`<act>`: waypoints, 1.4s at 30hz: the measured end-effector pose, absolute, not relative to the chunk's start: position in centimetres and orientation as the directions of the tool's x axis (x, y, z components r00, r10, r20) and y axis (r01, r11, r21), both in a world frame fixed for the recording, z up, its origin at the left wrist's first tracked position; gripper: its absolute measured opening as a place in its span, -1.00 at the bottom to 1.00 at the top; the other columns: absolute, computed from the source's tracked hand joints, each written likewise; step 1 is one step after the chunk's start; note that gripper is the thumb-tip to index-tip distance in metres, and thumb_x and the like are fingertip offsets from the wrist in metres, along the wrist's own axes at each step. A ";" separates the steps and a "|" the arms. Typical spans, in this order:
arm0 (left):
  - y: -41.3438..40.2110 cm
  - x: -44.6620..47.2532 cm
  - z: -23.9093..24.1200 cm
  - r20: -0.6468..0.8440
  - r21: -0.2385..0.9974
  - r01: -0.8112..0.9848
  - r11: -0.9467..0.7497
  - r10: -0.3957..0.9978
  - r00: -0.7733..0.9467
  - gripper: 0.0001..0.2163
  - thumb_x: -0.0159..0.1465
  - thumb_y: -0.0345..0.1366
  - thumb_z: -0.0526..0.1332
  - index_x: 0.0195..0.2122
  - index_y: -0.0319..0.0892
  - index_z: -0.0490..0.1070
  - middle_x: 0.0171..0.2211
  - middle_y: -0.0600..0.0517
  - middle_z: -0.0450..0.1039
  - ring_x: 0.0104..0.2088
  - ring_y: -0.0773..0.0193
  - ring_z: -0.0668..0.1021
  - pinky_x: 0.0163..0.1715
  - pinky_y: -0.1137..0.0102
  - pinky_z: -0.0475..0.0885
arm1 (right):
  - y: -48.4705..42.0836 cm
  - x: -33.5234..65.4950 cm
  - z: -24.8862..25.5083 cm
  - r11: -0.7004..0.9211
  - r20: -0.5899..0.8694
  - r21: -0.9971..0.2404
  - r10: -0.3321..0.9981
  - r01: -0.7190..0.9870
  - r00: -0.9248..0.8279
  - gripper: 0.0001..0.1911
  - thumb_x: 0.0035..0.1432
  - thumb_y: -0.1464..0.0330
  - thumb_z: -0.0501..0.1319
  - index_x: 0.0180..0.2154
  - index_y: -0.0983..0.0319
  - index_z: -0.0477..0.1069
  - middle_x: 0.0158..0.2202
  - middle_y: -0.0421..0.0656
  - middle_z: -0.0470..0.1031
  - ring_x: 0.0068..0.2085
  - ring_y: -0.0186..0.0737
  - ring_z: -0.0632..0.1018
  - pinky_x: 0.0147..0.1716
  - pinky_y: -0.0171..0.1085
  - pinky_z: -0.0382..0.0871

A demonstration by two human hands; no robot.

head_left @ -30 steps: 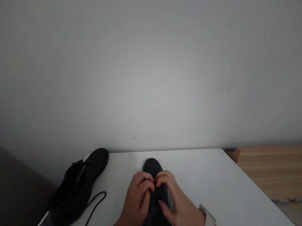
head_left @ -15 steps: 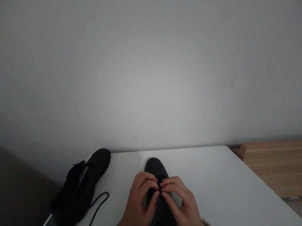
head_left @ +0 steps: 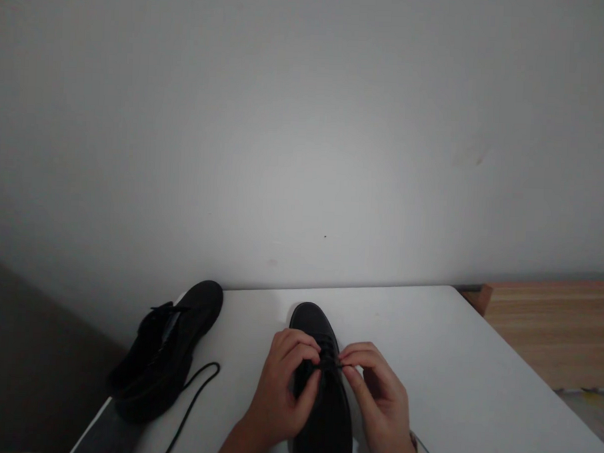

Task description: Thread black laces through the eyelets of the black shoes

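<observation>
On the white table (head_left: 456, 373), a black shoe (head_left: 326, 428) with its toe pointing away.
The right hand (head_left: 387, 404) pinches a dark lace (head_left: 339, 366) at its right edge; the left hand (head_left: 282, 392) curls over the left side, its grip unclear. Another shoe (head_left: 184, 341) sits leftward, beside a loose cord (head_left: 193, 405).

I've got loads of room on the table (head_left: 465, 387) right of the right hand (head_left: 386, 417); going left, I'd bump the loose lace (head_left: 194, 400) and other shoe (head_left: 176, 368). Wall (head_left: 305, 153) blocks the back.

Wht tbl (head_left: 455, 380) by gry wall (head_left: 306, 133), wood pnl (head_left: 552, 334) R.
</observation>
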State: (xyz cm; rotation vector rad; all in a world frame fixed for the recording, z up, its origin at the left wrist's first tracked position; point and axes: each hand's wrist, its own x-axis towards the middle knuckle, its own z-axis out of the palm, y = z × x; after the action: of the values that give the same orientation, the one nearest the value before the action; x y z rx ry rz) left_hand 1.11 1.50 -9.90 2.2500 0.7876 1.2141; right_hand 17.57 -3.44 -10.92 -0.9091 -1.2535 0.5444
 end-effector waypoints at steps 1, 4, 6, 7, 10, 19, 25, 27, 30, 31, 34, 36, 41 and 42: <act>1.5 1.1 -10.0 0.587 0.637 0.261 -0.725 0.676 0.446 -0.87 0.24 -0.49 0.14 -0.24 -0.12 0.35 -0.21 -0.06 0.44 -0.15 0.09 0.46 -0.12 0.18 0.36 | -3.6 17.6 -10.8 0.559 0.563 -0.822 0.771 0.105 0.297 -0.88 0.32 0.43 0.18 -0.23 0.11 0.47 -0.30 -0.17 0.49 -0.26 -0.24 0.52 -0.29 -0.31 0.44; 1.6 1.1 -10.1 0.574 0.651 0.260 -0.713 0.686 0.447 -0.85 0.23 -0.51 0.15 -0.26 -0.12 0.35 -0.21 -0.05 0.44 -0.14 0.10 0.46 -0.10 0.18 0.34 | -4.2 17.9 -10.5 0.577 0.562 -0.814 0.759 0.061 0.328 -0.85 0.37 0.40 0.10 -0.22 0.13 0.44 -0.32 -0.17 0.45 -0.28 -0.23 0.48 -0.31 -0.30 0.39; 1.6 1.0 -10.1 0.569 0.655 0.257 -0.711 0.687 0.452 -0.84 0.21 -0.52 0.14 -0.25 -0.12 0.34 -0.20 -0.04 0.44 -0.12 0.09 0.45 -0.08 0.17 0.32 | -4.4 18.2 -10.5 0.590 0.580 -0.807 0.777 0.040 0.243 -0.76 0.42 0.36 0.01 -0.23 0.14 0.44 -0.33 -0.14 0.45 -0.26 -0.20 0.47 -0.28 -0.25 0.36; 1.6 1.0 -10.1 0.566 0.654 0.254 -0.712 0.684 0.460 -0.83 0.21 -0.52 0.14 -0.25 -0.12 0.35 -0.19 -0.04 0.43 -0.11 0.09 0.45 -0.07 0.16 0.32 | -4.4 18.3 -10.6 0.591 0.586 -0.806 0.786 0.036 0.196 -0.71 0.44 0.35 -0.03 -0.23 0.15 0.44 -0.34 -0.14 0.44 -0.26 -0.19 0.46 -0.28 -0.24 0.35; 1.6 0.9 -10.1 0.565 0.642 0.249 -0.726 0.666 0.487 -0.79 0.19 -0.54 0.11 -0.22 -0.11 0.36 -0.14 -0.05 0.42 -0.07 0.07 0.43 -0.04 0.13 0.30 | -4.0 18.4 -10.9 0.542 0.548 -0.837 0.828 0.076 0.119 -0.71 0.45 0.35 -0.05 -0.22 0.15 0.43 -0.34 -0.15 0.43 -0.28 -0.20 0.44 -0.30 -0.25 0.32; 1.5 0.6 -9.9 0.567 0.591 0.275 -0.758 0.633 0.528 -0.72 0.11 -0.57 0.08 -0.21 -0.10 0.31 -0.02 -0.07 0.31 0.04 0.02 0.34 0.04 0.06 0.25 | -3.4 17.9 -10.9 0.478 0.483 -0.858 0.875 0.191 -0.020 -0.90 0.36 0.40 0.09 -0.12 0.13 0.33 -0.22 -0.15 0.34 -0.21 -0.19 0.39 -0.23 -0.23 0.32; 1.1 0.6 -9.9 0.560 0.665 0.208 -0.717 0.663 0.497 -0.80 0.17 -0.54 0.06 -0.25 -0.10 0.26 -0.03 -0.06 0.29 0.03 0.06 0.35 0.05 0.10 0.26 | -3.1 17.9 -11.1 0.393 0.397 -0.900 0.918 0.186 -0.021 -0.92 0.34 0.38 0.11 -0.13 0.13 0.32 -0.22 -0.17 0.32 -0.23 -0.20 0.37 -0.23 -0.23 0.29; 1.1 0.5 -9.8 0.548 0.710 0.155 -0.687 0.677 0.491 -0.84 0.20 -0.52 0.06 -0.27 -0.09 0.25 -0.03 -0.05 0.29 0.03 0.07 0.36 0.05 0.12 0.26 | -3.0 18.0 -11.3 0.378 0.380 -0.909 0.925 0.174 -0.027 -0.93 0.34 0.37 0.12 -0.14 0.13 0.32 -0.22 -0.17 0.32 -0.24 -0.20 0.37 -0.24 -0.23 0.29; 1.1 0.4 -9.6 0.526 0.767 0.076 -0.637 0.692 0.494 -0.90 0.26 -0.45 0.05 -0.31 -0.09 0.22 -0.04 -0.04 0.30 0.03 0.07 0.36 0.05 0.16 0.26 | -3.1 18.3 -11.2 0.387 0.381 -0.907 0.922 0.166 -0.071 -0.86 0.32 0.37 0.14 -0.08 0.11 0.31 -0.19 -0.16 0.31 -0.22 -0.19 0.36 -0.22 -0.21 0.30; 1.2 0.3 -9.6 0.517 0.784 0.053 -0.618 0.698 0.495 -0.92 0.27 -0.42 0.05 -0.32 -0.09 0.22 -0.05 -0.04 0.30 0.03 0.07 0.36 0.05 0.17 0.25 | -3.1 18.4 -11.1 0.401 0.389 -0.900 0.916 0.170 -0.099 -0.81 0.31 0.38 0.14 -0.04 0.09 0.30 -0.15 -0.15 0.30 -0.19 -0.18 0.36 -0.20 -0.21 0.30; 1.3 0.3 -9.7 0.498 0.825 -0.021 -0.564 0.711 0.497 -0.93 0.32 -0.30 0.07 -0.33 -0.10 0.22 -0.05 -0.05 0.30 0.04 0.04 0.34 0.06 0.18 0.22 | -3.2 18.4 -10.7 0.460 0.426 -0.865 0.884 0.201 -0.191 -0.72 0.29 0.43 0.14 0.02 0.05 0.33 -0.06 -0.11 0.25 -0.06 -0.13 0.36 -0.07 -0.16 0.30; 1.3 0.3 -10.0 0.487 0.848 -0.070 -0.525 0.721 0.493 -0.87 0.34 -0.22 0.09 -0.35 -0.10 0.23 -0.05 -0.05 0.30 0.03 0.03 0.34 0.06 0.19 0.20 | -3.3 18.4 -10.6 0.481 0.436 -0.844 0.872 0.237 -0.222 -0.75 0.29 0.47 0.11 -0.07 0.06 0.39 -0.06 -0.11 0.22 -0.01 -0.12 0.34 -0.02 -0.13 0.28; 1.4 0.1 -10.2 0.457 0.889 -0.223 -0.399 0.766 0.451 -0.75 0.34 -0.09 0.15 -0.40 -0.12 0.25 -0.09 -0.07 0.31 -0.01 0.02 0.34 -0.01 0.24 0.23 | -3.4 18.4 -10.4 0.496 0.442 -0.835 0.862 0.238 -0.249 -0.90 0.26 0.45 0.12 -0.22 0.14 0.36 -0.07 -0.09 0.20 -0.02 -0.10 0.35 -0.02 -0.11 0.28; 1.4 0.1 -10.1 0.449 0.893 -0.253 -0.372 0.780 0.436 -0.76 0.33 -0.10 0.16 -0.40 -0.12 0.26 -0.10 -0.07 0.32 -0.01 0.02 0.34 -0.03 0.25 0.24 | -3.4 18.5 -10.3 0.501 0.446 -0.838 0.856 0.214 -0.260 -0.92 0.28 0.41 0.11 -0.22 0.15 0.36 -0.07 -0.08 0.20 -0.02 -0.10 0.35 -0.02 -0.10 0.27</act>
State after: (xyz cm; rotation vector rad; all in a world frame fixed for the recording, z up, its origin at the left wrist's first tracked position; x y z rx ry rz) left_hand 0.08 1.35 -10.14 1.5931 0.4738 1.1797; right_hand 18.53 -3.39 -10.33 -0.9059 -1.7560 0.8131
